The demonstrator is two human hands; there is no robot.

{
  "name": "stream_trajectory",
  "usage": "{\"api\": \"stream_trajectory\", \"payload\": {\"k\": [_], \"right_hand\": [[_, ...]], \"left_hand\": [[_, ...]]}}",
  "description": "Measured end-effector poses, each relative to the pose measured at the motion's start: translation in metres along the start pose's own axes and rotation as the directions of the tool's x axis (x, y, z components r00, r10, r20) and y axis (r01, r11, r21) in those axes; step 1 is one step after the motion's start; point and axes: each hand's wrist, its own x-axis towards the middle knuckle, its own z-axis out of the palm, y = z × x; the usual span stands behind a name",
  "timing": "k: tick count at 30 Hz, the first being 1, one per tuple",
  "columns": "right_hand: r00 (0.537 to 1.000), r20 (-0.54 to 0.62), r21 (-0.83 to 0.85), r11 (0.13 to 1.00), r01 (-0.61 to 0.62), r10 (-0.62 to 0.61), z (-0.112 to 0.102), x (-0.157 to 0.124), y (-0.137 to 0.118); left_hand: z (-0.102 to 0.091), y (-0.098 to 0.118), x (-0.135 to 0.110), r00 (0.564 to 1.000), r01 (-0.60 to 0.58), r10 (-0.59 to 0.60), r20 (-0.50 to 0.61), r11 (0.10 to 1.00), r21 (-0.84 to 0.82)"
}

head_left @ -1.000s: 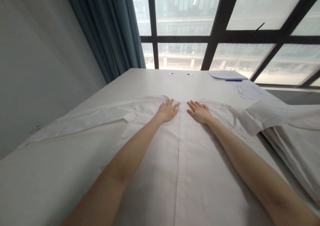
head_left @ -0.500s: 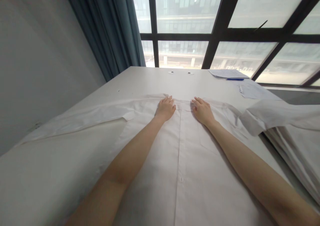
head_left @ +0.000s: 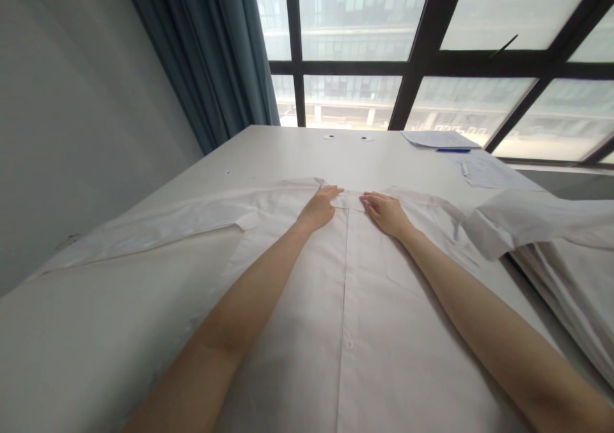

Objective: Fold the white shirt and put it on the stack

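Broadly, a dark-framed window [head_left: 352,67] fills the back, running off the top and right; a grey wall [head_left: 71,100] stands at the left; the white worktop [head_left: 278,158] reaches from the near edge of the view to the window; a blue curtain [head_left: 215,49] hangs between wall and window.

On the worktop lies the white shirt [head_left: 302,318], spread front up, its collar end away from the person and its button strip running down the middle; one sleeve [head_left: 158,228] stretches out to the left, the other [head_left: 522,222] to the right, near pale folds of cloth [head_left: 570,286] at the right edge.

Both hands rest at the collar [head_left: 349,201]; the left hand [head_left: 317,209] is at its left end, fingers [head_left: 333,190] close together and pointing inward; the right hand [head_left: 387,215] is at the other end, its fingers [head_left: 373,197] bent and close together; whether either hand pinches the fabric, I cannot tell.

Papers [head_left: 439,140] lie at the far right of the worktop, with a blue pen [head_left: 453,150] on them; two small white discs [head_left: 329,137] sit near the far edge; a button [head_left: 349,343] shows low on the strip.
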Motion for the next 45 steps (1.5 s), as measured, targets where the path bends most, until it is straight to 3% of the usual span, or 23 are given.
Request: {"api": "stream_trajectory", "payload": {"k": [7, 12, 21, 30, 36, 45], "right_hand": [[1.0, -0.004, 0.008, 1.0, 0.0, 0.0, -0.003, -0.002, -0.002], [0.998, -0.044, 0.006, 0.999, -0.044, 0.044, -0.002, 0.001, 0.0], [0.993, -0.11, -0.023, 0.999, -0.045, 0.042, -0.003, 0.0, -0.001], [0.981, -0.109, -0.079, 0.985, 0.154, -0.162, -0.012, -0.003, -0.016], [0.955, -0.031, -0.145, 0.947, 0.288, -0.295, -0.014, -0.004, -0.024], [0.975, -0.028, -0.213, 0.954, 0.211, -0.222, -0.015, -0.004, -0.026]], "left_hand": [[-0.002, -0.002, 0.0, 0.988, -0.05, 0.022, -0.154, 0.982, -0.18], [0.0, -0.002, 0.003, 0.978, 0.035, -0.087, -0.188, 0.964, -0.264], [-0.003, 0.0, 0.001, 0.961, 0.137, -0.193, -0.196, 0.953, -0.27], [-0.004, 0.0, 0.001, 0.959, 0.158, -0.211, -0.191, 0.953, -0.259], [-0.005, 0.001, 0.001, 0.96, 0.155, -0.206, -0.19, 0.955, -0.252], [-0.004, 0.001, 0.002, 0.958, 0.191, -0.224, -0.182, 0.965, -0.181]]}}
